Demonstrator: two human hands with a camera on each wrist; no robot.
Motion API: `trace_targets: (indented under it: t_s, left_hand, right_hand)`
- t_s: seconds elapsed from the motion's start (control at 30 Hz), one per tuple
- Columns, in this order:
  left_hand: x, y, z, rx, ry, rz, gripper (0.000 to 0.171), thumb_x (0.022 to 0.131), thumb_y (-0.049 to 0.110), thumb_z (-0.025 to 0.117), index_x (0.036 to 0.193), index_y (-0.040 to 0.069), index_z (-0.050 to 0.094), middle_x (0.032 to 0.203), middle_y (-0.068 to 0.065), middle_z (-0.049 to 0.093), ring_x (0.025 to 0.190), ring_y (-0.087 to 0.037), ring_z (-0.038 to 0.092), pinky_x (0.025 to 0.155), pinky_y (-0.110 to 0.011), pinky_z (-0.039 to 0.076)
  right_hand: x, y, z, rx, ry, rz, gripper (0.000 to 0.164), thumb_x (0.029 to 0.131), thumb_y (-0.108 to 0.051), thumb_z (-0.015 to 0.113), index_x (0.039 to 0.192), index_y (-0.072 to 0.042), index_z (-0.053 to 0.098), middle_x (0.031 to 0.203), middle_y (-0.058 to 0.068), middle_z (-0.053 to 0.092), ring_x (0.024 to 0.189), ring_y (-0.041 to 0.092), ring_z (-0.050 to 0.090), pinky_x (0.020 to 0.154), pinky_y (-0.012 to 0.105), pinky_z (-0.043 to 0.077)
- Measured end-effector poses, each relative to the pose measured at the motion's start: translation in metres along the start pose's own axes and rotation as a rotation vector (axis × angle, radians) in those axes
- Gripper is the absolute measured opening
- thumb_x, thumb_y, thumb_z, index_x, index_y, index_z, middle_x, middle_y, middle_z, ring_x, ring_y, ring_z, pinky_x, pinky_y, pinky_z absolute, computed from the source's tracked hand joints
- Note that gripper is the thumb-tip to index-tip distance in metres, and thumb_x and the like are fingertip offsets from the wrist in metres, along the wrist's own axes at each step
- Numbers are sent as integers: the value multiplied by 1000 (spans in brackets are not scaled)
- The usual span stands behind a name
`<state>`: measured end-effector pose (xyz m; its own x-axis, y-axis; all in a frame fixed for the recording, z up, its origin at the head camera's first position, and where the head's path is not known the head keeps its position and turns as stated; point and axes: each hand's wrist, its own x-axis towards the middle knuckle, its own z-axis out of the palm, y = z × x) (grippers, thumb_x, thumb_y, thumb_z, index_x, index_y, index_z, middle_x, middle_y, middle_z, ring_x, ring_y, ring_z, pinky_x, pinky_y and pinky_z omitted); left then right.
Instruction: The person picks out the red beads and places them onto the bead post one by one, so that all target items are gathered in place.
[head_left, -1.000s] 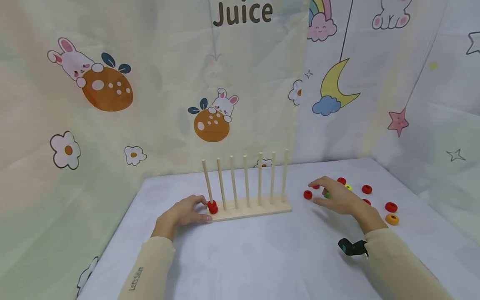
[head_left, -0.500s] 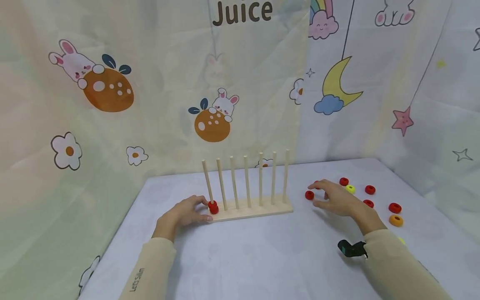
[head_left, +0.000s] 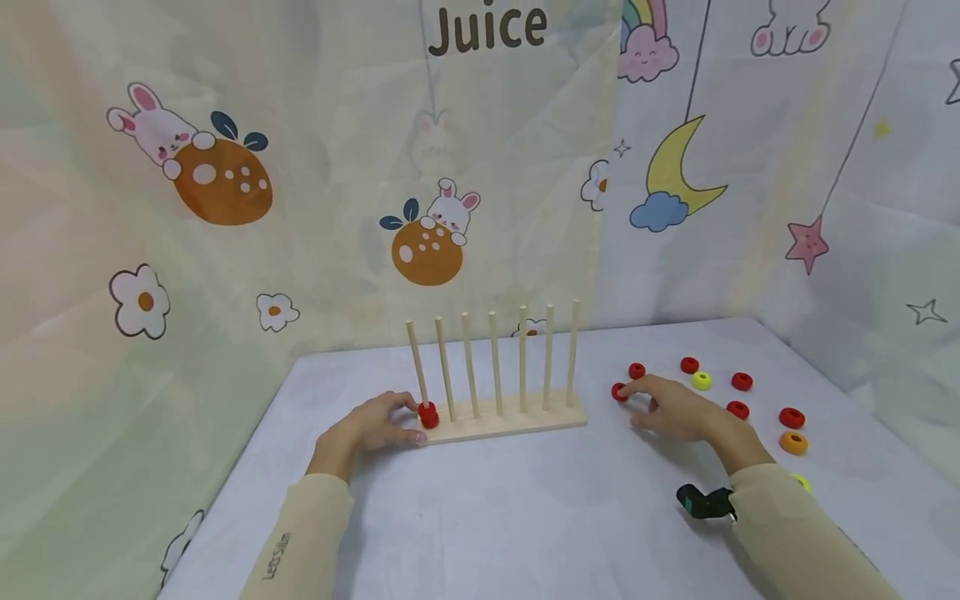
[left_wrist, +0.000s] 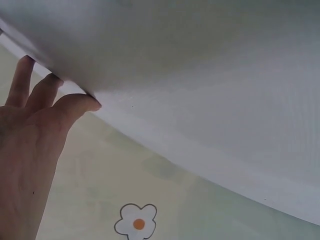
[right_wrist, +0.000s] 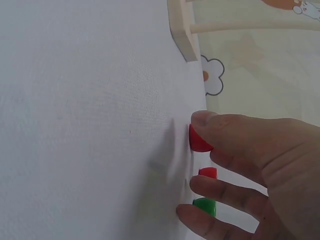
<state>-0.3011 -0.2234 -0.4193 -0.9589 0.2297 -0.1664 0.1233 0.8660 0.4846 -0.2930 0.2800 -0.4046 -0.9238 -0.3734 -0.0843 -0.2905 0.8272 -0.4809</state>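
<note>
A flat, smooth board (head_left: 502,427) of pale wood lies on the tabletop (head_left: 487,517). Seven thin, round sticks (head_left: 495,362) stand up from it in a row. At the bottom of the far-left stick sit fat red beads (head_left: 428,415), like little doughnuts.

The left hand (head_left: 372,422) holds the left end of the board, with its thumb at the front and its fingers bent around the side. The right hand (head_left: 672,407) is loose, its fingers a bit curved and spread. One fingertip touches a round red bead (head_left: 617,392) near the board's right end, and the thumb sits apart from that bead.

More shiny beads with holes lie near the right hand: red ones, yellow ones (head_left: 701,381), an orange one (head_left: 793,442), and a green one (right_wrist: 205,206) seen behind the fingers.

The tabletop has a white cover with tiny lines like cloth. Behind it hangs a soft, wrinkly sheet (head_left: 337,125) with bunnies and flowers.
</note>
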Motion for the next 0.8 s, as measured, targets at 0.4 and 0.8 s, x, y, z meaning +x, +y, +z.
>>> trace_targets:
  t_s: [0.4, 0.8]
  left_hand:
    - [1, 1, 4, -16, 5, -16, 51, 76, 46, 89, 118, 33, 64, 142, -6, 57, 131, -34, 51, 109, -62, 41]
    - [1, 0, 3, 14, 18, 1, 50, 78, 47, 88, 118, 33, 63, 139, -5, 59, 129, -32, 53, 109, -59, 42]
  right_hand:
    - [14, -3, 4, -37, 18, -16, 61, 93, -24, 76, 147, -6, 53, 141, 20, 58, 114, 34, 59, 92, 49, 58]
    - [23, -10, 7, -39, -13, 22, 28, 88, -3, 75, 115, -13, 70, 111, 6, 65, 104, 27, 56, 86, 44, 59]
